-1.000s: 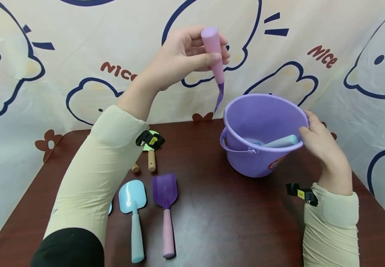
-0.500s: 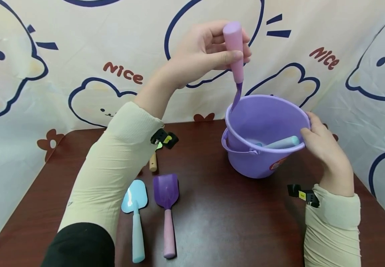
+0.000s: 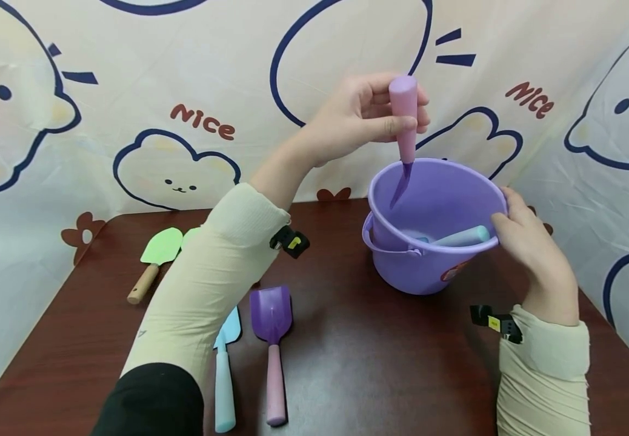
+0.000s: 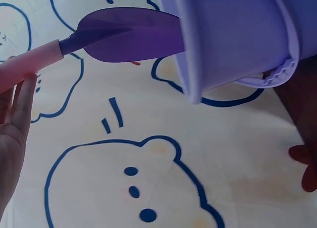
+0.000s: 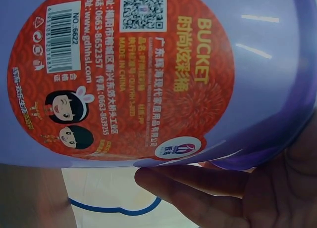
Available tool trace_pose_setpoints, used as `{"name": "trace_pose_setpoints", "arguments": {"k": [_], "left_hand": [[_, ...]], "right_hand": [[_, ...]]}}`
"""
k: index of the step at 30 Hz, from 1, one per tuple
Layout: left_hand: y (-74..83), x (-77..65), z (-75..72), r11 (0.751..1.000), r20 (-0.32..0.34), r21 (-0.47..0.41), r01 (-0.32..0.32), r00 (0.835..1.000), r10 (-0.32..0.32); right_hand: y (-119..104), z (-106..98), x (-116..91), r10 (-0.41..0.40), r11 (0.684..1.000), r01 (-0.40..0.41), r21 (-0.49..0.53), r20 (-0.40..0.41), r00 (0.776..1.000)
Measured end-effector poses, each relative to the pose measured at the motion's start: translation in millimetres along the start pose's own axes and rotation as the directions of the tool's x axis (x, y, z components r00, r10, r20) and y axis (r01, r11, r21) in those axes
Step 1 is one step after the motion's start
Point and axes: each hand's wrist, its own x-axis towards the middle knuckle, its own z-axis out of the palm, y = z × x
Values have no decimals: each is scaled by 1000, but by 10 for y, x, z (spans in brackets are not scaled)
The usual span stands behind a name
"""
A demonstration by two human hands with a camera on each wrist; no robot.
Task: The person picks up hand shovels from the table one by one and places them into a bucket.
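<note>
My left hand (image 3: pixel 347 118) pinches the pink handle of a purple toy trowel (image 3: pixel 403 106), held upright with the blade pointing down. In the left wrist view the trowel's blade (image 4: pixel 126 36) has its tip past the rim of the purple bucket (image 4: pixel 237 40). On the right, my right hand (image 3: pixel 535 257) grips the rim of that bucket (image 3: pixel 409 269), which leans slightly on the table. A tool with a light blue handle (image 3: pixel 464 236) lies inside, its head mostly hidden. The right wrist view shows fingers (image 5: pixel 208 188) along the bucket wall, below a red label (image 5: pixel 109 79).
A purple shovel (image 3: pixel 272 315) with a pink handle lies mid-table. Beside it is a light blue shovel (image 3: pixel 225 387), partly under my left sleeve. Farther left rests a green trowel (image 3: pixel 163 245) with a wooden handle, and another green piece (image 3: pixel 190 235) shows behind the sleeve. A patterned cloth (image 3: pixel 292 157) hangs behind.
My left hand has moved right, then down, bringing the trowel from left of the bucket into its mouth. The green trowel has come out from behind the sleeve. The right hand keeps its grip.
</note>
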Motion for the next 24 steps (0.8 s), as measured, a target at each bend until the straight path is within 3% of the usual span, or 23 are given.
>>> {"name": "trace_pose_setpoints", "arguments": {"k": [6,16,24], "left_hand": [[-154,-64,53,999,17,-27,42,999,-42],[-458,-200,165,990,-9,-115,81,997,-83],[-622,-244,259,988,16,-107,113,994,-112]], "right_hand": [[3,12,-2,9,1000,-9,1,2,1000],[-8,1,2,12,1000,-12,-4,-3,1000],[-7,-6,-8,19,1000,-19,-24,-2,1000]]}}
